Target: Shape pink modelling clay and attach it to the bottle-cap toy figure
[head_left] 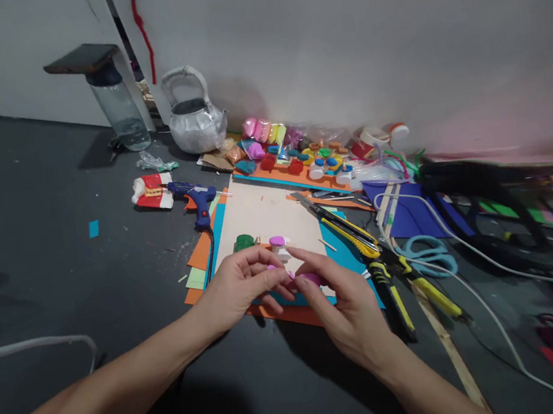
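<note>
Purple clay [291,275] shows small and bright between the hands [346,300].

The scene is seen through one camera worn on the head, by which the dark surface [36,263] is looked down upon at a slant from above and behind the left hand [243,281] and right hand [346,299], with both forearms [141,378] entering from below. The view is faced forward to a pale wall [336,38], whose foot is shown sloping down toward the right. The hands are framed near the centre, close enough for single fingers to be told apart, while the right edge is blurred.
</note>
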The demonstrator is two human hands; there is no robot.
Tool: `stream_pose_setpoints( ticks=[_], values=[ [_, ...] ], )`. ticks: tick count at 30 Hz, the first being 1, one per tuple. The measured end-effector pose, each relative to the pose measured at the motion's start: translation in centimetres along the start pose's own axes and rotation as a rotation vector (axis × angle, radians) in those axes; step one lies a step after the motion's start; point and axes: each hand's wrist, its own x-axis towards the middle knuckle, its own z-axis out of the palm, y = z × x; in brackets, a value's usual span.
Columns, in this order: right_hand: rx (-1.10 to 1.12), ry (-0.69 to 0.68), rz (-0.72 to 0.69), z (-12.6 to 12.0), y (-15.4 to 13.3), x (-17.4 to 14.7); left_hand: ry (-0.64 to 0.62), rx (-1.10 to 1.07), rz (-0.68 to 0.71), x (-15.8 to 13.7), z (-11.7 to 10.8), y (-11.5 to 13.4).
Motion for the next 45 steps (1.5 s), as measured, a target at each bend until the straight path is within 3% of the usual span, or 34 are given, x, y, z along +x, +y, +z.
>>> stream_pose_setpoints(
  ticks=[5,10,14,17,21,25,28,34,45],
  values=[
    [-0.149,-0.055,-0.148,-0.7,0.4,0.4,-0.003,-0.023,0.016,0.1,-0.2,-0.2],
    [-0.188,0.082,-0.117,-1.8,0.4,0.6,0.017,0.125,0.054,-0.4,0.0,0.7],
    [-0.179,0.123,-0.082,-2.1,0.2,0.7,0.083,0.411,0.12,-1.2,-0.1,1.3],
    [-0.152,0.133,0.005,-2.0,0.1,0.7,0.148,0.625,0.245,-1.6,-0.1,1.6],
    [-0.063,0.128,0.154,-1.8,0.6,0.5,0.05,0.965,0.337,-1.4,-0.3,2.0],
    [0.017,0.104,0.222,-1.5,1.2,0.4,0.014,1.385,0.211,-1.2,-0.5,2.5],
    [0.0,0.091,0.219,-1.5,1.4,0.5,-0.061,1.575,0.122,-1.1,-0.6,2.6],
    [-0.147,-0.057,0.06,-1.9,1.2,0.9,-0.224,1.568,0.202,-1.2,-1.1,2.5],
    [-0.09,0.032,0.06,-1.8,0.9,1.0,-0.257,1.427,0.135,-1.4,-1.9,3.4]
  ],
)
